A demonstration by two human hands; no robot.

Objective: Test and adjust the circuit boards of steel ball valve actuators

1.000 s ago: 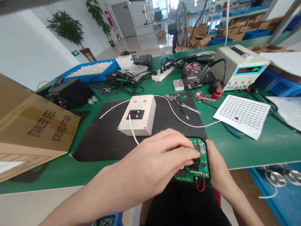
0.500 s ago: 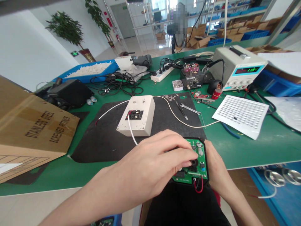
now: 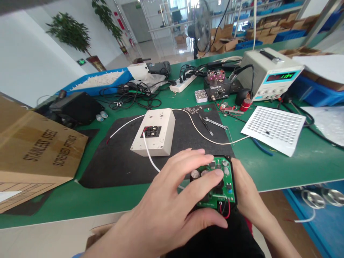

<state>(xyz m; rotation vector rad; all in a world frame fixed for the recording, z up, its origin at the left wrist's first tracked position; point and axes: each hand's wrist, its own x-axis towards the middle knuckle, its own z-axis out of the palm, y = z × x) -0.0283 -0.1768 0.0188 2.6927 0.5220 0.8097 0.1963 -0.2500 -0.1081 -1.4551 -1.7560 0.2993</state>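
Above my lap, at the table's front edge, is a green circuit board (image 3: pixel 226 179) set in a black square housing (image 3: pixel 233 186). My right hand (image 3: pixel 245 182) grips the housing along its right side, with most of its fingers hidden behind it. Spread across the board's left part is my left hand (image 3: pixel 172 200), its fingers apart and its thumb below the board's lower edge. The index fingertip rests over or on the parts near a round black component (image 3: pixel 219 186). Red and black wires (image 3: pixel 227 209) come from the board's lower edge. Capacitors (image 3: pixel 195 174) show between my fingers.
A beige box (image 3: pixel 161 132) with black terminals and white cables stands on the black mat (image 3: pixel 118 165). Beyond lie tweezers (image 3: pixel 206 124), a wrench (image 3: pixel 215 123) and a white pitted sheet (image 3: pixel 274 129). A power supply (image 3: pixel 271 75) stands back right, a cardboard carton (image 3: pixel 40 150) left.
My left hand has opened from bunched fingers at the round black component to spread fingers, with its thumb moved down. The right hand still holds the housing. The view has shifted slightly.
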